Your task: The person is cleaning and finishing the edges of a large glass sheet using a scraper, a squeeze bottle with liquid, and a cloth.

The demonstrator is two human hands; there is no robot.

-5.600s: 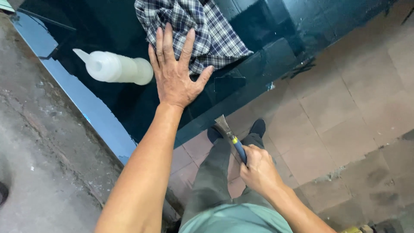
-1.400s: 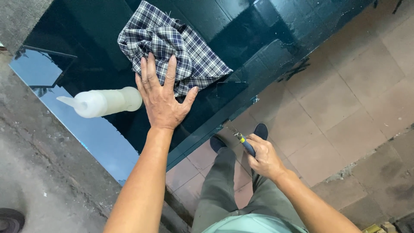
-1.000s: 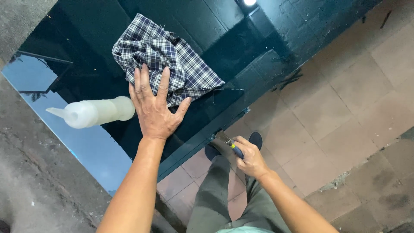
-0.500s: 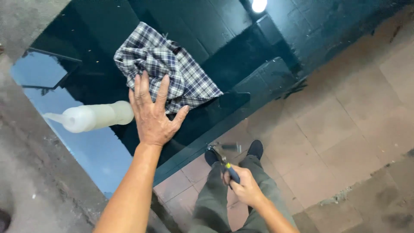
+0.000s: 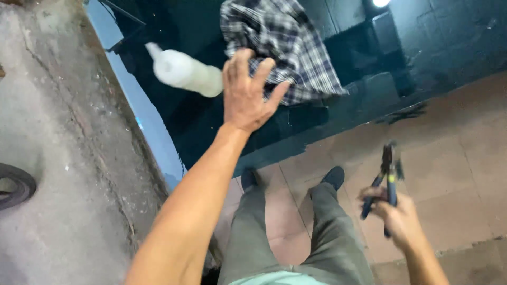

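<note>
While the spread left hand (image 5: 245, 95) rests on glossy dark glass (image 5: 211, 126) beside a white plastic bottle (image 5: 185, 71) and checked cloth (image 5: 288, 50), the right hand (image 5: 396, 216) clasps blue-handled pliers (image 5: 385, 177).

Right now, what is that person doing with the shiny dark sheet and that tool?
A person stands on a tiled floor at the edge of a dark, shiny glass sheet. Their left hand reaches over the glass, at the edge of a checked cloth that lies on it. A white plastic bottle lies on its side just beside that hand. Their right hand is off to the side over the floor, gripping a pair of blue-handled pliers, away from the glass.
</note>
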